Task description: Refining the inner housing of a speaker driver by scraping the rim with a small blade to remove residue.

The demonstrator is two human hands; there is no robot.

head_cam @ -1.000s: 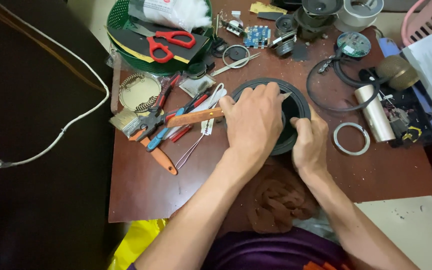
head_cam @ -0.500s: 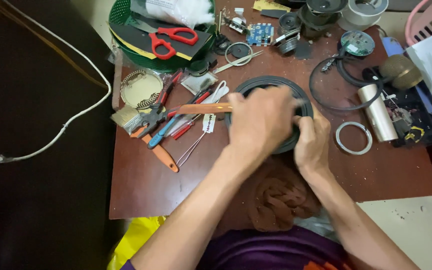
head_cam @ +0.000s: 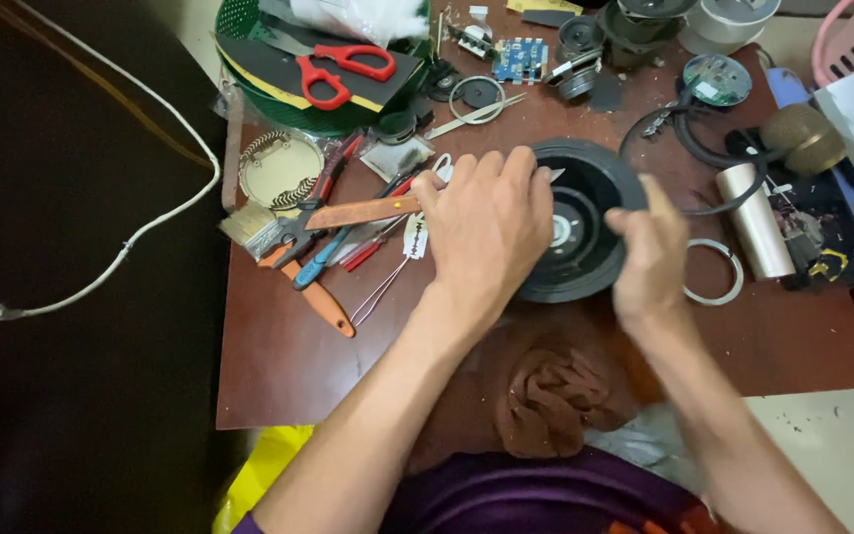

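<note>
One head-worn camera looks steeply down, close over the cluttered table (head_cam: 279, 366).

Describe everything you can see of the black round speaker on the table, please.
The speaker is a black, round cone with a thick rim and a pale shiny centre cap. It lies flat, face up, on the brown table. The left hand covers its left side; the right hand grips its right edge.

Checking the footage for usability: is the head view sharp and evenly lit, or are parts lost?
Head view: table evenly lit, tools sharp; right hand slightly smeared, left hand crisper on the black round speaker; the area left of the table is nearly black.
</note>
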